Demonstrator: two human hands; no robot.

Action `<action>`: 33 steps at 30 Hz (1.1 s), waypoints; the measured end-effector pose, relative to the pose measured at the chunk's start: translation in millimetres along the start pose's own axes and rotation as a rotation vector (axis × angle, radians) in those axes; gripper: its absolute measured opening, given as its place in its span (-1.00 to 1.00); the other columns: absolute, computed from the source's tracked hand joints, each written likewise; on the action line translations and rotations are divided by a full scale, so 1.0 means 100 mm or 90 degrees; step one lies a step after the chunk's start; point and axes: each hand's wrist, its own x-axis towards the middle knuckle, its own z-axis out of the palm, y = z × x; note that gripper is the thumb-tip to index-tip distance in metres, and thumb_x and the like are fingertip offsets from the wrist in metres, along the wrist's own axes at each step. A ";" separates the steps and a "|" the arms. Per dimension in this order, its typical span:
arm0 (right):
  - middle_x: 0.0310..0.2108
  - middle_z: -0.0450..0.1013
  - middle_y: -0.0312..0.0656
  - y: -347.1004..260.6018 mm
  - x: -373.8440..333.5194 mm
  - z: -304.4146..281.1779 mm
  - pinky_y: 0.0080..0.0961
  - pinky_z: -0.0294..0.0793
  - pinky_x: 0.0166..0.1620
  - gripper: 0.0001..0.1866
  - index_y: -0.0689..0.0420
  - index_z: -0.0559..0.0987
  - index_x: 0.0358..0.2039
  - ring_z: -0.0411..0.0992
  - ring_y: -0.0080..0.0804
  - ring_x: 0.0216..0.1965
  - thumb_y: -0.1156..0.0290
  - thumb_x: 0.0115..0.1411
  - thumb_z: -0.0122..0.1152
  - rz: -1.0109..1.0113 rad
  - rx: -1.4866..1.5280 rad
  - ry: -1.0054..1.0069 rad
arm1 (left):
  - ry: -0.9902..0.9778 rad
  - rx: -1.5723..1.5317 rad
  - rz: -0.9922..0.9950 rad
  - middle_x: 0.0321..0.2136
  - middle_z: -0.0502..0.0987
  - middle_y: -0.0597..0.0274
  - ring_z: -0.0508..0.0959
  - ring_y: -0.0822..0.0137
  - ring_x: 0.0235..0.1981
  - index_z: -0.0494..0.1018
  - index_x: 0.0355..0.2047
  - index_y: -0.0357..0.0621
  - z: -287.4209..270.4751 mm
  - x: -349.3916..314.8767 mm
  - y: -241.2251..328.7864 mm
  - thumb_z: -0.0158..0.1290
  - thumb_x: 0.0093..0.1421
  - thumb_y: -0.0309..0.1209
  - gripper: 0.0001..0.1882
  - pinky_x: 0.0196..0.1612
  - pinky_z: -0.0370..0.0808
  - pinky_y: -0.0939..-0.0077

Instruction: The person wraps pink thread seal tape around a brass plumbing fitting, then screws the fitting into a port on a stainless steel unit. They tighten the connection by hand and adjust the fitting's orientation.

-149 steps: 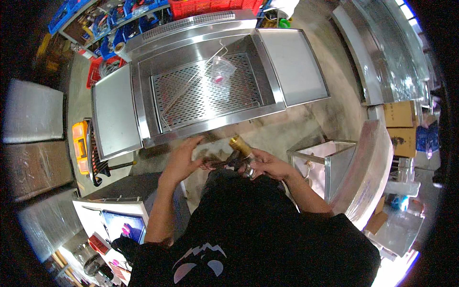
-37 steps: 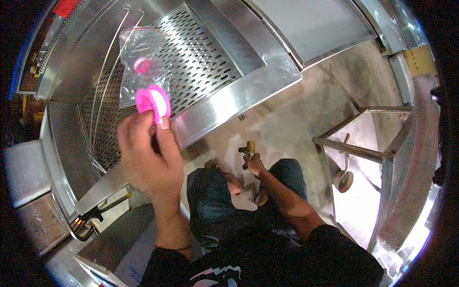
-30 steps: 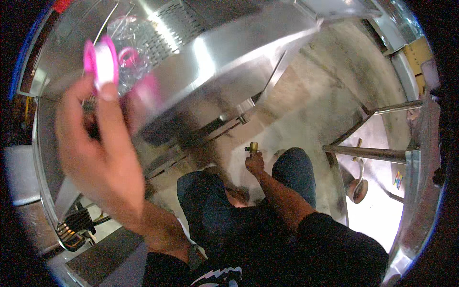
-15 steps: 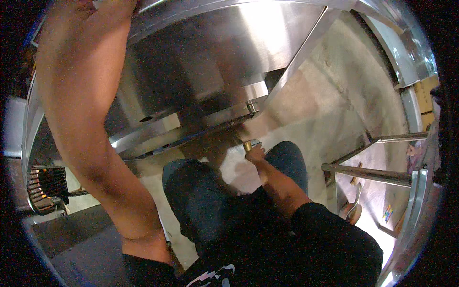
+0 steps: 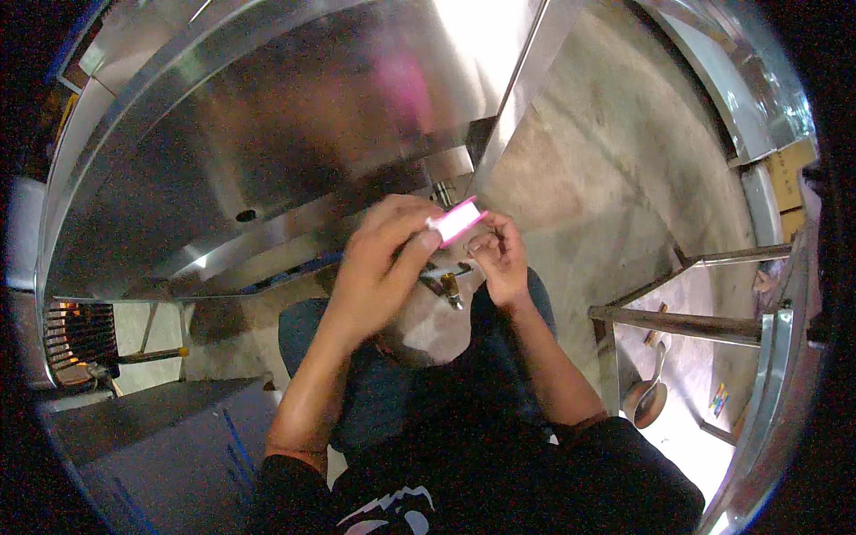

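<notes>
My left hand (image 5: 382, 259) is raised in front of the steel panel, gripping a small white spool with pink rims (image 5: 459, 222) between thumb and fingers. My right hand (image 5: 501, 259) is close beside the spool's right end, its fingers curled in a pinch; what they hold, if anything, is too small to make out. Below and between both hands is a brass valve (image 5: 452, 286) with a small handle. What supports the valve cannot be told. Behind the spool, a short metal pipe stub (image 5: 443, 192) sticks out under the panel's lower edge.
A large steel panel (image 5: 294, 134) with a round hole (image 5: 246, 216) fills the upper left. At right stands a metal frame (image 5: 678, 323), with a round brown pan (image 5: 644, 403) beyond its bar. A dark-topped cabinet (image 5: 169, 419) is at lower left, near a black grille (image 5: 80, 334).
My left arm has come down from the upper left, and its hand now holds the spool. My right hand has moved up and no longer grips the brass valve, which is now below both hands.
</notes>
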 end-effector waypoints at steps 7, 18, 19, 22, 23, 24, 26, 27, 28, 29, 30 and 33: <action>-0.04 0.50 -0.22 -0.39 0.20 -0.03 -0.54 0.46 -0.03 -0.55 0.21 0.43 0.15 0.45 -0.58 -0.19 0.51 0.25 0.22 0.090 -0.075 -0.101 | -0.186 -0.153 -0.257 -0.19 0.62 0.15 0.57 0.34 -0.13 0.52 -0.02 -0.30 0.53 0.04 -0.81 0.03 0.39 -0.29 -0.68 0.01 0.46 0.45; -0.11 0.55 -0.25 -0.45 0.26 -0.10 -0.56 0.48 -0.05 -0.67 0.18 0.57 0.04 0.48 -0.53 -0.13 0.53 0.25 0.25 -0.031 -0.183 -0.100 | -0.008 -0.342 -0.302 -0.25 0.61 0.28 0.53 0.49 -0.30 0.53 0.02 -0.21 0.71 -0.03 -0.81 0.11 0.34 -0.31 -0.68 -0.18 0.49 0.59; -0.10 0.55 -0.22 -0.44 0.26 -0.10 -0.54 0.49 -0.04 -0.66 0.18 0.56 0.05 0.50 -0.50 -0.11 0.53 0.25 0.25 -0.031 -0.200 -0.102 | -0.001 -0.311 -0.325 -0.27 0.61 0.28 0.54 0.49 -0.30 0.54 -0.02 -0.22 0.72 -0.04 -0.78 0.12 0.32 -0.32 -0.70 -0.18 0.49 0.57; -0.10 0.53 -0.22 -0.41 0.22 -0.11 -0.55 0.50 -0.07 -0.66 0.15 0.58 0.05 0.50 -0.50 -0.13 0.52 0.24 0.26 -0.040 -0.217 -0.116 | 0.007 -0.250 -0.372 -0.33 0.62 0.28 0.55 0.47 -0.33 0.58 -0.12 -0.24 0.74 -0.04 -0.71 0.16 0.27 -0.34 -0.75 -0.21 0.49 0.56; -0.10 0.53 -0.23 -0.40 0.20 -0.11 -0.56 0.50 -0.08 -0.66 0.15 0.58 0.04 0.49 -0.50 -0.14 0.52 0.24 0.26 -0.032 -0.197 -0.117 | 0.014 -0.246 -0.375 -0.36 0.62 0.29 0.55 0.47 -0.35 0.60 -0.15 -0.24 0.75 -0.04 -0.70 0.17 0.26 -0.34 -0.76 -0.23 0.48 0.56; -0.10 0.53 -0.23 -0.39 0.18 -0.11 -0.56 0.50 -0.09 -0.67 0.14 0.58 0.04 0.49 -0.50 -0.15 0.52 0.24 0.26 -0.025 -0.182 -0.114 | 0.014 -0.236 -0.384 -0.39 0.62 0.30 0.55 0.46 -0.37 0.61 -0.18 -0.25 0.76 -0.03 -0.69 0.18 0.26 -0.33 -0.76 -0.25 0.48 0.57; -0.11 0.52 -0.23 -0.39 0.16 -0.12 -0.56 0.50 -0.11 -0.66 0.13 0.58 0.04 0.49 -0.49 -0.16 0.51 0.23 0.26 -0.027 -0.181 -0.110 | 0.016 -0.207 -0.370 -0.41 0.63 0.24 0.57 0.42 -0.39 0.61 -0.20 -0.27 0.78 -0.01 -0.69 0.18 0.25 -0.34 -0.76 -0.28 0.48 0.53; -0.11 0.52 -0.22 -0.39 0.15 -0.13 -0.55 0.50 -0.12 -0.65 0.12 0.58 0.04 0.49 -0.48 -0.17 0.51 0.22 0.27 -0.037 -0.195 -0.109 | 0.014 -0.190 -0.366 -0.42 0.63 0.22 0.58 0.40 -0.39 0.61 -0.21 -0.27 0.79 0.00 -0.70 0.18 0.25 -0.34 -0.76 -0.29 0.48 0.52; -0.12 0.51 -0.21 -0.40 0.15 -0.14 -0.55 0.50 -0.12 -0.64 0.12 0.58 0.05 0.50 -0.47 -0.17 0.50 0.21 0.28 -0.051 -0.211 -0.108 | 0.027 -0.160 -0.357 -0.43 0.64 0.18 0.57 0.38 -0.41 0.61 -0.21 -0.28 0.81 0.00 -0.70 0.18 0.24 -0.33 -0.76 -0.30 0.47 0.50; -0.14 0.51 -0.18 -0.42 0.16 -0.15 -0.51 0.50 -0.13 -0.63 0.12 0.58 0.04 0.51 -0.41 -0.18 0.50 0.20 0.29 -0.051 -0.259 -0.098 | 0.040 -0.130 -0.347 -0.43 0.64 0.15 0.57 0.36 -0.42 0.61 -0.22 -0.30 0.85 0.01 -0.71 0.17 0.24 -0.33 -0.75 -0.31 0.47 0.48; -0.15 0.51 -0.15 -0.43 0.17 -0.16 -0.47 0.51 -0.14 -0.63 0.13 0.58 0.04 0.52 -0.36 -0.19 0.50 0.19 0.29 -0.053 -0.308 -0.088 | 0.048 -0.105 -0.348 -0.44 0.64 0.11 0.57 0.34 -0.43 0.60 -0.22 -0.31 0.88 0.02 -0.72 0.17 0.24 -0.33 -0.75 -0.31 0.47 0.46; -0.23 0.51 -0.16 -0.46 0.25 -0.17 -0.49 0.47 -0.21 -0.67 0.15 0.58 -0.02 0.48 -0.37 -0.28 0.55 0.16 0.27 -0.187 -0.408 -0.040 | 0.096 -0.061 -0.357 -0.45 0.64 0.05 0.58 0.29 -0.43 0.59 -0.26 -0.32 1.00 0.02 -0.78 0.18 0.23 -0.33 -0.75 -0.31 0.48 0.39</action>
